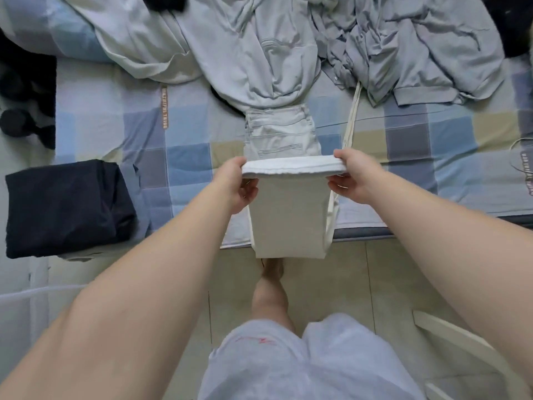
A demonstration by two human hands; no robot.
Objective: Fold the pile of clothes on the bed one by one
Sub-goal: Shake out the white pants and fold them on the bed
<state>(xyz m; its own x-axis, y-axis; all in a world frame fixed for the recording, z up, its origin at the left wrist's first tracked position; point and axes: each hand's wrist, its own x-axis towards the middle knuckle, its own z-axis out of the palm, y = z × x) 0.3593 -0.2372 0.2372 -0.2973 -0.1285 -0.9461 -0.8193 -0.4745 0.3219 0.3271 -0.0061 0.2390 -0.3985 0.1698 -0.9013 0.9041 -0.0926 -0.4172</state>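
The left hand (239, 183) and right hand (350, 176) each pinch one end of the fold in the pale trousers (288, 215) above the bed (187, 174), whose front edge lies nearer than the grip; beyond it the waistband (278, 125) meets the clothes pile (259, 53).

Your check-patterned bed (187, 157): folded dark garment (66, 209) at left near edge, pale trousers (281, 131) mid-bed, overhanging the near edge, rumpled grey clothes (403, 53) heaped along the far side
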